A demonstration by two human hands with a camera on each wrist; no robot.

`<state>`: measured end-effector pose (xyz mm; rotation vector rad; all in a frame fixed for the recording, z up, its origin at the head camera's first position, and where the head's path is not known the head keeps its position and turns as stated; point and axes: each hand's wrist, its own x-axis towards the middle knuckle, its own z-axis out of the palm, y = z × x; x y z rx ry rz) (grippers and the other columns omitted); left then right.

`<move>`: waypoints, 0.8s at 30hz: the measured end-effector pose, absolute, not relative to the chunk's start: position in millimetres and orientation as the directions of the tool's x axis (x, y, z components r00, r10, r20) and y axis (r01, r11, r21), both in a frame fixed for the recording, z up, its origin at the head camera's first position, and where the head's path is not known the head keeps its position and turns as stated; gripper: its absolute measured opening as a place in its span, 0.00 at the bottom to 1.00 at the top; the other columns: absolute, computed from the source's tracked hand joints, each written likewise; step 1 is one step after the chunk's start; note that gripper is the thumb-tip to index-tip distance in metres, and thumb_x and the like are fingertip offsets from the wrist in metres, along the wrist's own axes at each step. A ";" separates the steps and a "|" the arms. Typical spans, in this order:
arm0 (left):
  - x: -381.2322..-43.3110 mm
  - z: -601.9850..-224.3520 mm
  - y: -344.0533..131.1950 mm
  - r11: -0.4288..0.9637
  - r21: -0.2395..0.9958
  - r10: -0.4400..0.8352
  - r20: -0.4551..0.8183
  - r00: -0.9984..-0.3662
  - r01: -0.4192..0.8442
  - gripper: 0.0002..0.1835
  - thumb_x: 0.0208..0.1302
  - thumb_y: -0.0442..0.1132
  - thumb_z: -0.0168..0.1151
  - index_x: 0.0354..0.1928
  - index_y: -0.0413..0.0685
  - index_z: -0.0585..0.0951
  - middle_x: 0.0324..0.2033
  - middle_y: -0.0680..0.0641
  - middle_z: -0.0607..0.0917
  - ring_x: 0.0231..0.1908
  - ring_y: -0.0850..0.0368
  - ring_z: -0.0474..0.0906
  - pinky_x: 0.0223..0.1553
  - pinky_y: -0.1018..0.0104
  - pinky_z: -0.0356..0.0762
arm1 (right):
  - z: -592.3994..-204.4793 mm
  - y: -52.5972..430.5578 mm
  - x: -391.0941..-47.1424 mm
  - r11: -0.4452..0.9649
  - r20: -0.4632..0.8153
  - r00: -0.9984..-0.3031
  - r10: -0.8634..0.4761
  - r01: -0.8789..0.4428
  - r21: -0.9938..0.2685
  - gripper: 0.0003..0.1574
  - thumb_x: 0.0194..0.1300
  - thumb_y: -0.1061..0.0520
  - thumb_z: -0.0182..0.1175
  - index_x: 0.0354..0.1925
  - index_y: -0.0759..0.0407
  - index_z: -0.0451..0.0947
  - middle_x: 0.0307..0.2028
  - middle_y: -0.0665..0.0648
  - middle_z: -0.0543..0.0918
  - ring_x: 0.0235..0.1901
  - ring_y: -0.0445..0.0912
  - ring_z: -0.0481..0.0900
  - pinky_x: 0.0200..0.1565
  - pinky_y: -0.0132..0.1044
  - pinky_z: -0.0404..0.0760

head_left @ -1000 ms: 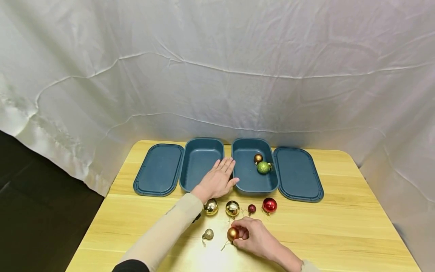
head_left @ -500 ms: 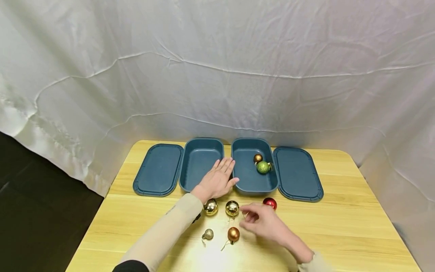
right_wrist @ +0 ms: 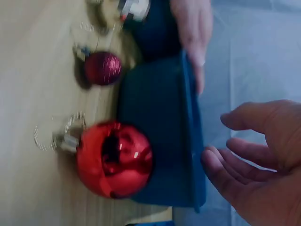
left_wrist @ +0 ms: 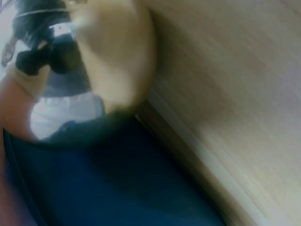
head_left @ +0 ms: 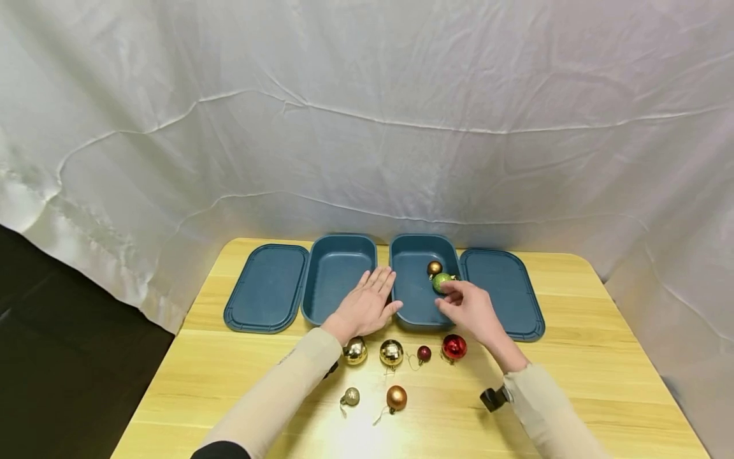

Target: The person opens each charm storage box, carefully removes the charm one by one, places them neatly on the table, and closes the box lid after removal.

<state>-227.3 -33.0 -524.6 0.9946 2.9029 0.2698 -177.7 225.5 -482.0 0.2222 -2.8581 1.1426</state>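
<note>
While the left hand (head_left: pixel 367 307) is resting straight-fingered over the gap between the left box (head_left: pixel 337 277) and the right box (head_left: pixel 410 280), maybe to steady them, the right hand (head_left: pixel 473 311) is hanging over the latter, thumb and fingers loosely parted, apparently holding nothing. The green ball (head_left: pixel 439 281) is sitting inside at that hand's ten o'clock; can't tell if they're touching. The brown ball (head_left: pixel 434 268) is lying at the green one's eleven. Left lid (head_left: pixel 266 287) at nine and right lid (head_left: pixel 503 292) at three are probably leaving both boxes uncovered for reaching in.
</note>
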 end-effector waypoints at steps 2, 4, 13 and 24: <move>-227.3 -525.3 -33.0 0.775 0.185 0.615 -0.001 -0.788 0.605 0.41 0.85 0.62 0.34 0.85 0.40 0.51 0.84 0.38 0.51 0.84 0.43 0.46 0.84 0.48 0.44 | -486.1 224.9 -186.9 0.731 0.115 -0.989 -0.089 -0.143 -0.667 0.25 0.69 0.60 0.68 0.61 0.69 0.82 0.50 0.70 0.85 0.41 0.53 0.88 0.44 0.47 0.88; -227.0 -524.9 -33.1 0.772 0.186 0.619 -0.003 -0.786 0.607 0.41 0.85 0.62 0.33 0.85 0.39 0.50 0.84 0.38 0.51 0.84 0.42 0.46 0.84 0.47 0.44 | -489.8 223.2 -194.1 0.744 0.124 -0.990 -0.069 -0.134 -0.655 0.27 0.68 0.61 0.68 0.63 0.70 0.81 0.52 0.71 0.83 0.41 0.55 0.88 0.44 0.50 0.88; -225.9 -521.4 -33.1 0.777 0.190 0.614 -0.016 -0.789 0.601 0.41 0.85 0.62 0.32 0.85 0.40 0.48 0.84 0.38 0.50 0.85 0.43 0.45 0.85 0.48 0.42 | -503.7 217.4 -218.0 0.797 0.153 -0.988 -0.032 -0.117 -0.593 0.31 0.68 0.62 0.67 0.65 0.74 0.77 0.56 0.74 0.80 0.43 0.60 0.82 0.52 0.59 0.81; -226.4 -523.0 -33.2 0.778 0.185 0.613 -0.012 -0.790 0.600 0.41 0.85 0.63 0.31 0.85 0.40 0.50 0.84 0.38 0.51 0.85 0.43 0.45 0.85 0.49 0.42 | -505.8 212.4 -231.4 0.820 0.010 -0.999 -0.034 -0.033 -0.572 0.38 0.69 0.61 0.65 0.72 0.76 0.69 0.67 0.80 0.71 0.62 0.71 0.75 0.59 0.62 0.79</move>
